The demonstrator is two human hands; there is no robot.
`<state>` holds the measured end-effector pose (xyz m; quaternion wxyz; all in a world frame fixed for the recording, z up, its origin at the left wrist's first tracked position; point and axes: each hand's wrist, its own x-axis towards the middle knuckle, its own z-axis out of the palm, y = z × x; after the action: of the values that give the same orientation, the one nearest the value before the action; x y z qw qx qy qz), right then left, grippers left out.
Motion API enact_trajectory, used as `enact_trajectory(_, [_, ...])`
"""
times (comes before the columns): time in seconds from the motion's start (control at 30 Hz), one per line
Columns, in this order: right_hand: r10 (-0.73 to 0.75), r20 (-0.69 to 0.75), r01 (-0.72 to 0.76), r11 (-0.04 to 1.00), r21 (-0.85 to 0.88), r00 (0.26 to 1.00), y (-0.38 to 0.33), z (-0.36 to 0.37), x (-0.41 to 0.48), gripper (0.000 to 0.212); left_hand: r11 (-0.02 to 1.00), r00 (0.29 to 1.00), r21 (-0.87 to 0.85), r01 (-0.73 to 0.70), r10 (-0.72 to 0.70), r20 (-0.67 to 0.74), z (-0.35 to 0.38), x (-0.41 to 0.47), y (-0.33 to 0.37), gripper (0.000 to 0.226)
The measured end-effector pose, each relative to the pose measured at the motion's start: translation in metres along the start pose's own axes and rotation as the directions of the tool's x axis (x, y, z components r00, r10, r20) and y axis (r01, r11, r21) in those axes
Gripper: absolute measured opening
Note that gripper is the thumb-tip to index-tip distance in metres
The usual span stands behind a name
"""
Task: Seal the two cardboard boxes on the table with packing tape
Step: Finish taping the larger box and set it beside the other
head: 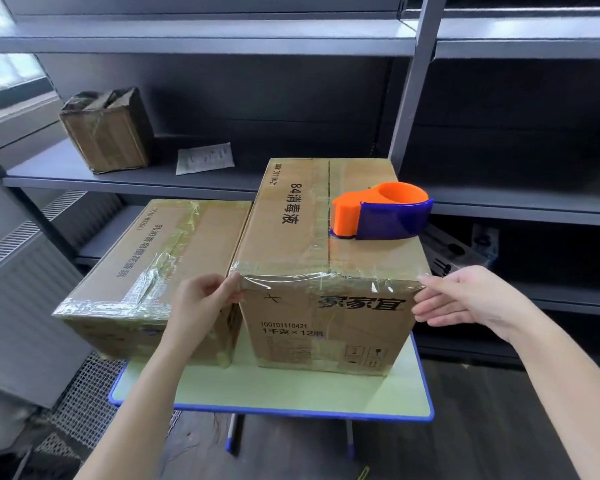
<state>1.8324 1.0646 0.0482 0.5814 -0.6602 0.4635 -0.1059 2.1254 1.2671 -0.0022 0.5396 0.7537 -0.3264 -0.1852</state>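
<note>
Two cardboard boxes stand side by side on a small table. The taller right box has clear tape along its top seam and across its near top edge. An orange and blue tape dispenser lies on its top at the right. My left hand presses its thumb and fingers on the near left corner of this box. With straight fingers my right hand touches the near right corner. The lower left box carries crinkled clear tape on its top and near edge.
Dark metal shelving rises right behind the table. On a shelf at the left sit a worn taped carton and a flat paper packet. A radiator and a wire mesh panel lie to the left.
</note>
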Motion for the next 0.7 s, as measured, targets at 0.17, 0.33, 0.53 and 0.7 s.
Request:
enact_trajectory(0.17, [0.034, -0.121, -0.042, 0.997, -0.068, 0.992, 0.002, -0.004, 0.002, 0.052, 0.999, 1.000, -0.037, 0.008, -0.007, 0.024, -0.002, -0.001, 0.000, 0.022])
enact_trajectory(0.33, [0.022, -0.088, -0.028, 0.997, -0.075, 0.996, 0.001, -0.005, 0.004, 0.045, 1.000, 0.999, -0.005, -0.018, 0.018, 0.033, -0.002, 0.001, 0.002, 0.020])
enact_trajectory(0.53, [-0.054, -0.019, 0.054, 0.998, 0.025, 0.998, 0.011, -0.006, 0.005, 0.022, 0.997, 0.997, 0.033, -0.062, 0.061, 0.048, -0.004, 0.000, -0.001, 0.015])
enact_trajectory(0.7, [-0.285, -0.112, 0.256, 0.941, -0.220, 0.952, 0.032, -0.002, 0.008, 0.023, 0.945, 0.970, 0.226, -0.236, 0.243, -0.002, -0.002, -0.002, -0.011, 0.021])
